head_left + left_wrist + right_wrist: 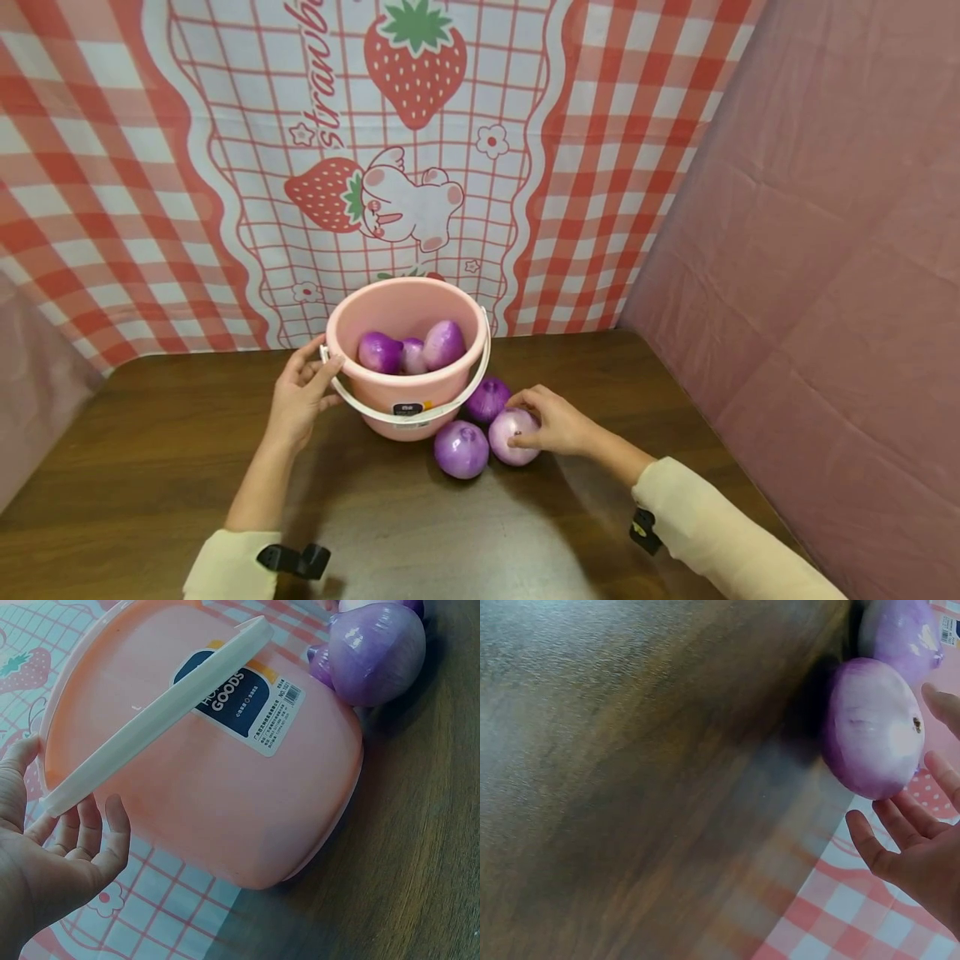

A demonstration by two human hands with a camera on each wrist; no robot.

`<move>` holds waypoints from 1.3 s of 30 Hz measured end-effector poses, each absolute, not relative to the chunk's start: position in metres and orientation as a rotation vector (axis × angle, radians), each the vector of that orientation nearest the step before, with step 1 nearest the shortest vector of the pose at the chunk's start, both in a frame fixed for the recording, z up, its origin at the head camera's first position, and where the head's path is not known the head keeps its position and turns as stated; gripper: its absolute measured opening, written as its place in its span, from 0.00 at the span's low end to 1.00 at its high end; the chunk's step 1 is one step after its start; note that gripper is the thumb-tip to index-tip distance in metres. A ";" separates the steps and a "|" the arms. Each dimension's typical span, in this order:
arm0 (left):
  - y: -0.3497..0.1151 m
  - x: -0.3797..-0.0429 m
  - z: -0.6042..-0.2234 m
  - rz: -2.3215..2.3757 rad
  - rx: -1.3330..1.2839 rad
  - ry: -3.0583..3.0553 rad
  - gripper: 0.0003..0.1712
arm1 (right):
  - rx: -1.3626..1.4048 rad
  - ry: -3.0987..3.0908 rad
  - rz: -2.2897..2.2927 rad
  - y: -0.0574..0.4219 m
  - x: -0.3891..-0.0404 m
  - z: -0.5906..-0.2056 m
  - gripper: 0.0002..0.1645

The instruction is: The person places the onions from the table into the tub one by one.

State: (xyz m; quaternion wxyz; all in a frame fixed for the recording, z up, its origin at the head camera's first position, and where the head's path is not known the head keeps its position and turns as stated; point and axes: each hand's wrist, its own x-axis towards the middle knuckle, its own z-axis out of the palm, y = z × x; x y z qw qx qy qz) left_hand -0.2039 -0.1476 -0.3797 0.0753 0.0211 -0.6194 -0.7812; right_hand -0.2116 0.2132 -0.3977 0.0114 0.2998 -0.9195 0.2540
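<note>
A pale pink bucket (420,385) with a white handle (401,419) stands upright at the middle of the table, several purple onions (379,353) inside it. My left hand (300,396) grips the bucket's left rim, thumb at the edge and fingers by the handle's end. In the left wrist view the handle slants across the bucket's label (238,701). To the bucket's right sit three onions. My right hand (551,423) spreads its thumb and fingers around the palest onion (512,436); in the right wrist view some fingertips (885,806) are right at its lower edge.
A purple onion (461,450) lies in front of the bucket's right side, and a darker one (488,400) lies behind it. The brown wooden table (420,533) meets a red checked strawberry cloth (600,208) at the back. Pink fabric (810,250) hangs on the right.
</note>
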 end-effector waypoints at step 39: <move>-0.148 -0.203 -0.380 -2.340 0.059 -1.861 0.32 | 0.880 -2.850 0.883 0.213 -0.203 -0.419 0.39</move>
